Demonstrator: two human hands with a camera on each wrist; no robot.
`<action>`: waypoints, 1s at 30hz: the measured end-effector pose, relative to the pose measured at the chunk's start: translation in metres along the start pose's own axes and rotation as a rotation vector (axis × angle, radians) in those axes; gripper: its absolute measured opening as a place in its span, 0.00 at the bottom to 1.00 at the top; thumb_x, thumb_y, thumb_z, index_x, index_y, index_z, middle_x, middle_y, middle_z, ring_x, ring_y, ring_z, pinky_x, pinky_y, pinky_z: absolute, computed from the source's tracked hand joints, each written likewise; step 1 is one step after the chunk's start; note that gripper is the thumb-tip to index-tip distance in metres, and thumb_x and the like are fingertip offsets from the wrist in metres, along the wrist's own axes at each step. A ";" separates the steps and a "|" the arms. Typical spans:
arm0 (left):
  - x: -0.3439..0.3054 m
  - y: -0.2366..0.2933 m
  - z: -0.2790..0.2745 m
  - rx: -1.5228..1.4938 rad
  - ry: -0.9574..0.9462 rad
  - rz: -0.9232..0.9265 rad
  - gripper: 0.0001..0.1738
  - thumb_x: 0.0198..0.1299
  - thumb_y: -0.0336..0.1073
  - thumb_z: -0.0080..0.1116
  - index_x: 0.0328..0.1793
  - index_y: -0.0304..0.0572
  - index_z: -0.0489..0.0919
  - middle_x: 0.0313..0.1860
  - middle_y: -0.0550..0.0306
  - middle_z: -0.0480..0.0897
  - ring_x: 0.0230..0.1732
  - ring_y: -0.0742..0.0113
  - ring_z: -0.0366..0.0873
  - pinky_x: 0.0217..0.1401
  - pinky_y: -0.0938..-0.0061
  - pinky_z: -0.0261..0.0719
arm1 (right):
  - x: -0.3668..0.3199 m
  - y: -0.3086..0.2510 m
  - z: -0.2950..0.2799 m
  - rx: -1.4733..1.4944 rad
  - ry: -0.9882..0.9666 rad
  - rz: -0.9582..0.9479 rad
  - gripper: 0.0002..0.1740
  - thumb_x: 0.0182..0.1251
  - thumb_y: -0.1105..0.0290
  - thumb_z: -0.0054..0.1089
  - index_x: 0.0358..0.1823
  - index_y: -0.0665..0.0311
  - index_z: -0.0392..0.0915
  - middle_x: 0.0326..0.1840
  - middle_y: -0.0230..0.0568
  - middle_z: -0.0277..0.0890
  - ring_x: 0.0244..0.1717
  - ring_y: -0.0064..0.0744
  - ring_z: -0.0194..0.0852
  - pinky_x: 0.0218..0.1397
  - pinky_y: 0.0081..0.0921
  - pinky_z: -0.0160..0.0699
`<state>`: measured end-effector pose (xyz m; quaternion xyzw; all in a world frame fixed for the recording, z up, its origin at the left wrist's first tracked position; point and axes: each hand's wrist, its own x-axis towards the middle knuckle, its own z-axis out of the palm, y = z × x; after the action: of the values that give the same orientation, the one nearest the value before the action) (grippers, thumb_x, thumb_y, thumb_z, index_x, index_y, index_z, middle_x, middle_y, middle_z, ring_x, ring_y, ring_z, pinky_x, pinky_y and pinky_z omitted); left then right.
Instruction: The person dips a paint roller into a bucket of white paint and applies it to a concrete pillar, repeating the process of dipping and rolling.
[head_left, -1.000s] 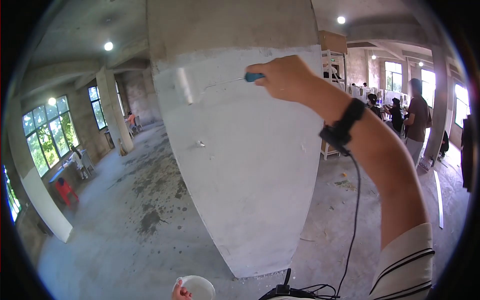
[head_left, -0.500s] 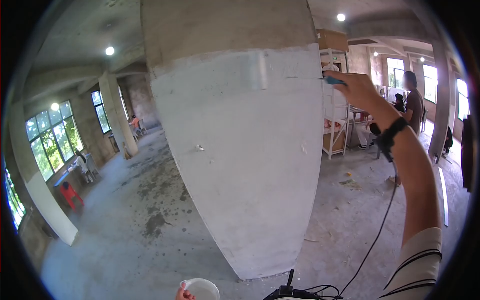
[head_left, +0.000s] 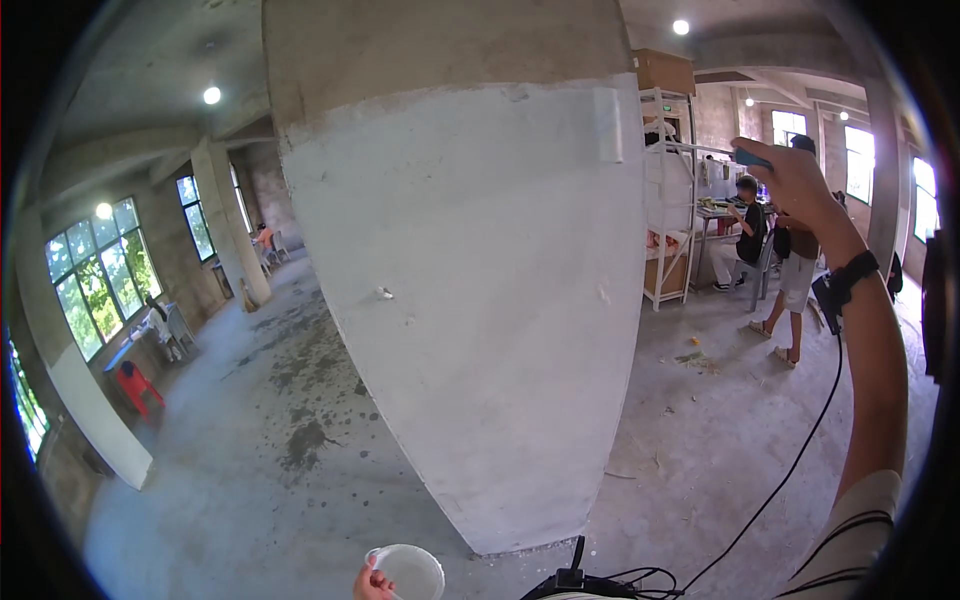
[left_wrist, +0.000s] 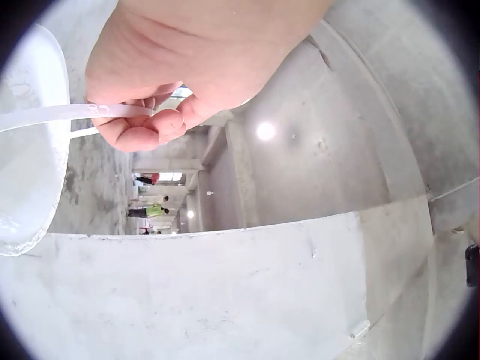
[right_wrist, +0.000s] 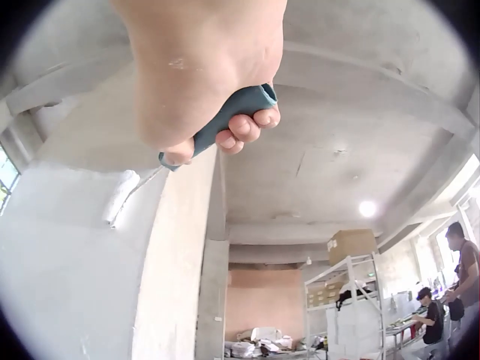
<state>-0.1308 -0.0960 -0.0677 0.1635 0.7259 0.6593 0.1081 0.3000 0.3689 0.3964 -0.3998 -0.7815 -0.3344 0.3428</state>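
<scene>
My right hand (head_left: 800,190) grips the blue-green handle of a paint roller, out past the pillar's right edge. The white roller sleeve (head_left: 612,125) stands upright against the pillar (head_left: 480,300), near its right edge and just under the top of the white coat. In the right wrist view, the fingers curl round the handle (right_wrist: 225,124), and a thin rod leads to the sleeve (right_wrist: 121,196). Low in the head view, my left hand (head_left: 372,582) holds a white bucket (head_left: 405,547). The left wrist view shows its fingers curled round the bucket's handle (left_wrist: 112,111).
Above the white coat the pillar shows bare grey-brown plaster (head_left: 450,50). To the right stand a white shelf rack (head_left: 668,220), a seated person (head_left: 750,225) and a standing person (head_left: 797,280). A red stool (head_left: 138,388) is far left. A black cable (head_left: 780,480) runs from my right wrist.
The roller has moved right across the pillar's upper part, from near the left edge to near the right edge, my right hand with it. My left hand still holds the bucket low down.
</scene>
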 end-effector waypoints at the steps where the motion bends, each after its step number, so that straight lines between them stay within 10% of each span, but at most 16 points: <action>1: 0.000 0.000 0.000 -0.003 0.000 -0.003 0.14 0.59 0.26 0.49 0.51 0.34 0.76 0.32 0.56 0.76 0.32 0.67 0.72 0.35 0.75 0.74 | 0.005 -0.009 0.000 0.005 0.010 -0.006 0.23 0.62 0.64 0.57 0.61 0.45 0.72 0.32 0.48 0.80 0.32 0.45 0.79 0.41 0.38 0.76; 16: 0.005 -0.005 -0.010 -0.078 0.045 -0.038 0.10 0.61 0.29 0.50 0.46 0.35 0.77 0.30 0.58 0.74 0.31 0.69 0.71 0.33 0.76 0.72 | 0.129 -0.258 -0.002 0.205 0.079 -0.326 0.19 0.65 0.57 0.51 0.58 0.42 0.73 0.34 0.44 0.80 0.35 0.45 0.79 0.42 0.38 0.75; 18: 0.007 -0.011 -0.018 -0.443 0.068 -0.307 0.09 0.64 0.37 0.49 0.39 0.41 0.77 0.27 0.65 0.70 0.28 0.75 0.67 0.31 0.78 0.67 | 0.136 -0.289 -0.008 0.227 0.053 -0.364 0.19 0.66 0.56 0.51 0.58 0.43 0.73 0.34 0.44 0.81 0.36 0.45 0.79 0.42 0.38 0.75; 30: 0.010 -0.053 -0.034 -0.551 0.109 -0.300 0.11 0.66 0.38 0.50 0.48 0.41 0.77 0.30 0.68 0.68 0.30 0.77 0.65 0.32 0.81 0.67 | 0.091 -0.151 0.015 0.173 0.065 -0.148 0.20 0.65 0.57 0.53 0.59 0.41 0.72 0.37 0.45 0.81 0.37 0.48 0.79 0.44 0.38 0.76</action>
<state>-0.1575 -0.1282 -0.1159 -0.0162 0.5409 0.8155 0.2054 0.1262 0.3476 0.4235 -0.2990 -0.8232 -0.3031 0.3756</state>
